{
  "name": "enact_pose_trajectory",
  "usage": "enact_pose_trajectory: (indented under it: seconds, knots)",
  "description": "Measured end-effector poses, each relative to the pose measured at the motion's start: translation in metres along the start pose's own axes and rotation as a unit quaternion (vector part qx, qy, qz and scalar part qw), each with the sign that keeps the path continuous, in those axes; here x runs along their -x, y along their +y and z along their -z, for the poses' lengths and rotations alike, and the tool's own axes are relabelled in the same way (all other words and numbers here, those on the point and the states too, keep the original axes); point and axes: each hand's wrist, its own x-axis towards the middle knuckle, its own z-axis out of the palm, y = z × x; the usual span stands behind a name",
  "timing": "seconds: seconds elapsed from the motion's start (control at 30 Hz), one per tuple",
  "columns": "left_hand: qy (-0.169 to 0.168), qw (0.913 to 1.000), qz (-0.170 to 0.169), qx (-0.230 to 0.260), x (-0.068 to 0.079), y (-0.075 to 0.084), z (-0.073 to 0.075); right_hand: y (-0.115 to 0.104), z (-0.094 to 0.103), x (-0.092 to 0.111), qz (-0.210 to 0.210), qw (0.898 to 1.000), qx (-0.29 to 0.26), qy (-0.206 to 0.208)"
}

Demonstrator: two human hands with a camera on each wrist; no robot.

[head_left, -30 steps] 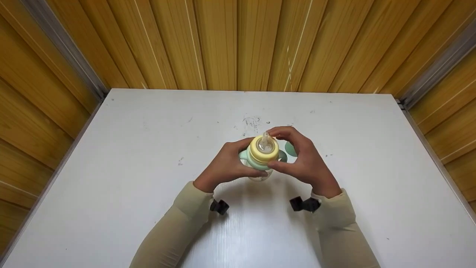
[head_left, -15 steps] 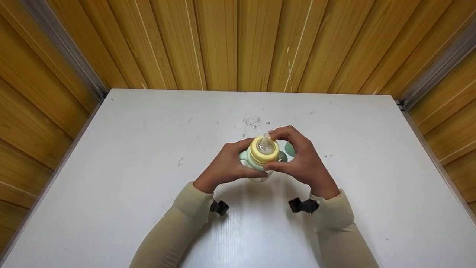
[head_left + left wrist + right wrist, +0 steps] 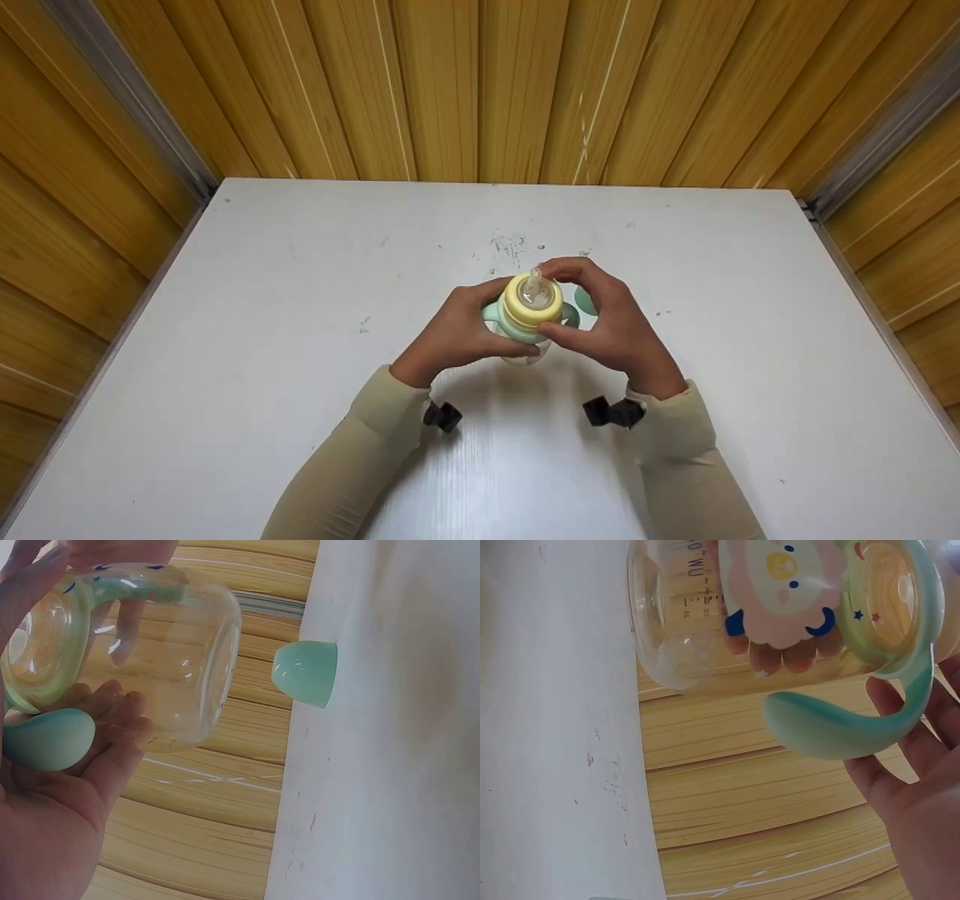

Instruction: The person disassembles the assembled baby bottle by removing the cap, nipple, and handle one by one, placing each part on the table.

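In the head view a baby bottle (image 3: 517, 332) is held up over the table, its clear teat (image 3: 535, 286) on top. My left hand (image 3: 466, 328) grips it from the left, just under the yellow collar (image 3: 516, 312). Thumb and fingers of my right hand (image 3: 613, 321) are curled around that collar. The clear body (image 3: 176, 664) shows in the left wrist view, apart from the tabletop. A pink animal print (image 3: 780, 592) and a curved green handle (image 3: 832, 726) appear in the right wrist view. The bottle hides some of my left fingers.
A green dome-shaped cap (image 3: 306, 673) stands on the white table (image 3: 300, 300), behind my right hand in the head view. Wood-patterned panels (image 3: 442, 90) rise behind the table and at both sides.
My right hand's fingers and thumb shifted slightly left around the collar, then back right. The left hand and the bottle have stayed almost in place.
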Motion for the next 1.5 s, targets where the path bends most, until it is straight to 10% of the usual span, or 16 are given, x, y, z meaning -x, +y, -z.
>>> enact_pose_trajectory:
  seconds: [1.5]
  knots:
    - [0.001, 1.0000, -0.006, -0.007, 0.000, -0.001, 0.000, 0.001, 0.000, -0.001, 0.006, 1.000, 0.007, 0.014]
